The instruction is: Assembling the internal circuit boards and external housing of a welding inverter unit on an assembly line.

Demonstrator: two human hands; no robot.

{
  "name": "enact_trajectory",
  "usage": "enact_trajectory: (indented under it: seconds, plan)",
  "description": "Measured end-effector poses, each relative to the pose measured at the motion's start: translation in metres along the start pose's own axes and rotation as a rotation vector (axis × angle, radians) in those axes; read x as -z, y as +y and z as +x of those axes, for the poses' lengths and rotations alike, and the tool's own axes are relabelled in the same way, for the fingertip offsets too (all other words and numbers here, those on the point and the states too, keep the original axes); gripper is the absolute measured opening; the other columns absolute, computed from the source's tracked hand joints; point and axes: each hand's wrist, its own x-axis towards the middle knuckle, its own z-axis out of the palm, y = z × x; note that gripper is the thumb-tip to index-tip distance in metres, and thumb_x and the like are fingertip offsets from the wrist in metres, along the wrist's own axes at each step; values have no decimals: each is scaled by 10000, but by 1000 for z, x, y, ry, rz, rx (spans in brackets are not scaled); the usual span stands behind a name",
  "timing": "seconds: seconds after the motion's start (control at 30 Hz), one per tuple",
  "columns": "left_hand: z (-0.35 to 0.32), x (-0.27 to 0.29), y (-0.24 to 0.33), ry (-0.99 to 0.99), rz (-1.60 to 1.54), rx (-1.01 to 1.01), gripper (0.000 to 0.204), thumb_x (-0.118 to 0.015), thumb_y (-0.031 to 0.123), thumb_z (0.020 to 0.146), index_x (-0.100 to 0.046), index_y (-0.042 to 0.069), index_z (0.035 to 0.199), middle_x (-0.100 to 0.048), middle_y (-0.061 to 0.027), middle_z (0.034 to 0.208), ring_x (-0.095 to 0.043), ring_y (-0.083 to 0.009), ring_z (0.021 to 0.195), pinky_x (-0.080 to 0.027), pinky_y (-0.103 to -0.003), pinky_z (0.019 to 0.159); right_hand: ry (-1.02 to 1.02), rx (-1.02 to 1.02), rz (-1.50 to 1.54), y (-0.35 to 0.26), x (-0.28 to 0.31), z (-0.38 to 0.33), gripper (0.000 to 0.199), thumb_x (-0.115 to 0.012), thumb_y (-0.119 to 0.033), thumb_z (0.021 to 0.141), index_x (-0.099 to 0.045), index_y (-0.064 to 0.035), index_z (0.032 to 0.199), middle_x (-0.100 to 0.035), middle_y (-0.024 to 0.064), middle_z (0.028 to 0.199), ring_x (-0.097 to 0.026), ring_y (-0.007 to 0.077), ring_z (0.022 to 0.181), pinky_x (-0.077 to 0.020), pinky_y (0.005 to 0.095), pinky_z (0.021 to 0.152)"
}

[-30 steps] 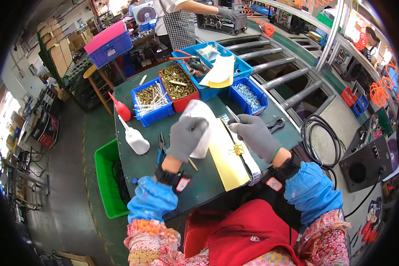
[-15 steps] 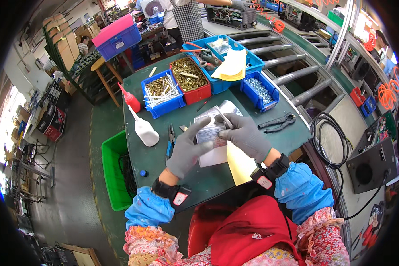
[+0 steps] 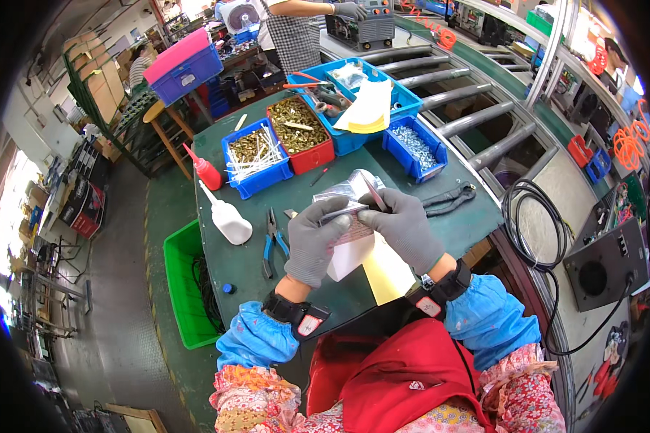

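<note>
Both my hands wear grey gloves and hold a small clear plastic bag (image 3: 348,193) above the green table (image 3: 469,224). My left hand (image 3: 314,242) grips the bag's lower left edge. My right hand (image 3: 403,225) pinches its right side. Under my hands lie a white sheet (image 3: 350,256) and a yellow sheet (image 3: 386,274) on the table. What is inside the bag is too small to make out.
Blue bins (image 3: 256,155) and a red bin (image 3: 301,137) of small metal parts stand at the back. A white squeeze bottle (image 3: 227,219), a red bottle (image 3: 206,172), blue-handled pliers (image 3: 271,245) and black pliers (image 3: 448,200) lie around. A green crate (image 3: 184,289) sits left. Another person stands beyond.
My hands have lifted the plastic bag off the sheets and brought it closer to me. The view has shifted a little toward the table.
</note>
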Motion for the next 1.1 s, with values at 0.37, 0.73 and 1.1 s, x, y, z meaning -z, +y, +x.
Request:
enact_trajectory:
  seconds: [0.37,0.73,1.1]
  plan:
    - [1,-3,-1,-46,-28,-62,538,-476,424,1006,-654,-67,1134,-655,-83,1049,-595,-140,925,-503,-312,840,212,445,-363,7,-5,-18,159,-690,-21,773,-689,-11,932,-626,150,910,-628,295,770,-491,363,657]
    - [95,64,3,-116,777,-157,479,-646,302,846,-613,66,1261,-646,-164,1226,-609,-297,1143,-460,-371,989,374,623,-507,-44,65,-113,159,-702,41,760,-687,-9,910,-641,114,882,-642,232,789,-510,306,705]
    - [56,-118,82,-426,866,-454,263,-660,199,874,-671,-4,1042,-692,-162,930,-672,-247,833,-520,-343,770,957,-20,68,3,206,-265,111,-653,-62,879,-681,5,963,-593,-33,791,-507,50,709,-422,221,637]
